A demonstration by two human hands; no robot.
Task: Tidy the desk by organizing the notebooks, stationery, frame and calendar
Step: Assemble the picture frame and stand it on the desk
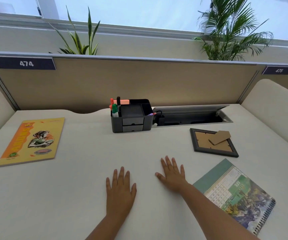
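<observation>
Both of my hands lie flat, palms down, on the white desk (pixel 80 170) near its front middle. My left hand (pixel 120 191) and my right hand (pixel 172 175) hold nothing, fingers spread. A yellow and orange notebook (pixel 31 141) lies flat at the left. A dark picture frame (pixel 213 142) lies face down at the right, its cardboard stand sticking up. A spiral-bound calendar (pixel 235 194) lies flat at the front right, beside my right forearm. A dark grey desk organizer (pixel 132 116) stands at the back middle with markers (pixel 115 108) and pink sticky notes in it.
An open cable tray (pixel 191 116) is sunk into the desk right of the organizer. A beige partition (pixel 122 80) closes the back, with cream side panels left and right. Plants stand behind the partition.
</observation>
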